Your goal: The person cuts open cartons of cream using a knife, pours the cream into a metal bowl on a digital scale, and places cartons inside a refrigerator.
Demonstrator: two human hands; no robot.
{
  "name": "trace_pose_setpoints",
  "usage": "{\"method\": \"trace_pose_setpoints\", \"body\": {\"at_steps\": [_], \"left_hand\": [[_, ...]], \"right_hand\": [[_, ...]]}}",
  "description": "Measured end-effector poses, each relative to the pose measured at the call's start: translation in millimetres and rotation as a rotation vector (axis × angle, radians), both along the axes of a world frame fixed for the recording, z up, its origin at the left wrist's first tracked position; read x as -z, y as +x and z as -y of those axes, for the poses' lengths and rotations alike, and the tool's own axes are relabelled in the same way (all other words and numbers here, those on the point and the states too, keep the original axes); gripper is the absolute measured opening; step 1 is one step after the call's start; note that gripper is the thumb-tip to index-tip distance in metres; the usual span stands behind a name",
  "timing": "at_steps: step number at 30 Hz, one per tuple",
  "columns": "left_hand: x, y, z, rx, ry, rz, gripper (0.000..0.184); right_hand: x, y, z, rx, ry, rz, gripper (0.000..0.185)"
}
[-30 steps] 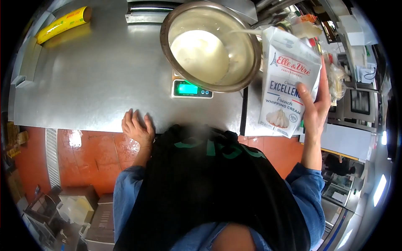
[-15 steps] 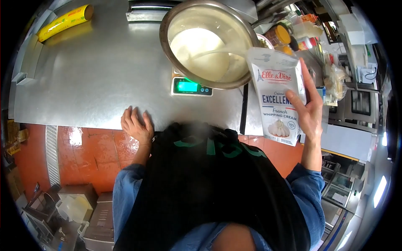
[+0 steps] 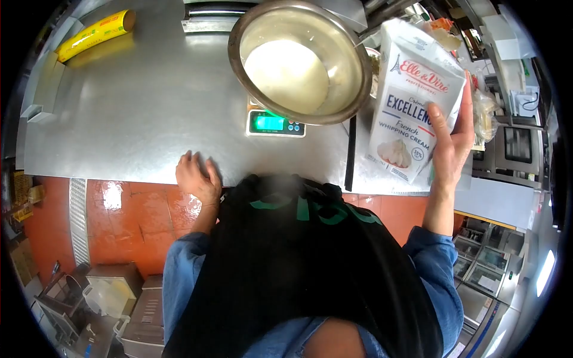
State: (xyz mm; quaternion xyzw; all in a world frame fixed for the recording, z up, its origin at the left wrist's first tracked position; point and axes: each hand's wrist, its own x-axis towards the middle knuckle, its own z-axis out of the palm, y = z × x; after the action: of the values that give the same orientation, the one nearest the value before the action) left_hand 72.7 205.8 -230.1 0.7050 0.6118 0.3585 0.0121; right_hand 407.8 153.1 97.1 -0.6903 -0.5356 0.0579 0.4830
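My right hand (image 3: 452,140) grips a white carton of whipping cream (image 3: 412,107), thumb across its front and fingers behind. The carton is right of a large metal mixing bowl (image 3: 352,65), and no stream of cream shows between them. White liquid cream (image 3: 286,76) lies in the bottom of the bowl. Beneath the bowl is a digital scale (image 3: 276,123) with a lit green display; its digits are too small to read. On the front edge of the steel table (image 3: 137,119) rests my left hand (image 3: 198,178), fingers apart and holding nothing.
A yellow roll box (image 3: 95,37) lies at the table's back left. Behind the bowl sits a metal-edged unit (image 3: 212,24). Jars and bags crowd the back right, partly hidden by the carton. A dark strip (image 3: 351,155) marks a seam in the worktop.
The carton has moved right, away from the bowl, and has tipped back more upright. The stream of cream into the bowl has stopped. My left hand has stayed nearly still.
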Motion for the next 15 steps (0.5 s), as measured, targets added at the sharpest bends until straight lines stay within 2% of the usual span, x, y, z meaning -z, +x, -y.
{"method": "trace_pose_setpoints", "body": {"at_steps": [4, 7, 11, 15], "left_hand": [[0, 1, 0, -0.010, -0.001, 0.001, 0.030], [-1, 1, 0, -0.003, -0.005, 0.018, 0.029], [-1, 1, -1, 0.001, -0.016, 0.022, 0.029], [-3, 1, 0, -0.001, -0.023, 0.021, 0.029]], "right_hand": [[-2, -7, -4, 0.014, 0.089, -0.009, 0.072], [-5, -13, -4, -0.016, 0.046, 0.026, 0.068], [-2, -8, -1, -0.156, -0.096, 0.033, 0.070], [3, -3, 5, -0.134, -0.303, 0.077, 0.072]]}}
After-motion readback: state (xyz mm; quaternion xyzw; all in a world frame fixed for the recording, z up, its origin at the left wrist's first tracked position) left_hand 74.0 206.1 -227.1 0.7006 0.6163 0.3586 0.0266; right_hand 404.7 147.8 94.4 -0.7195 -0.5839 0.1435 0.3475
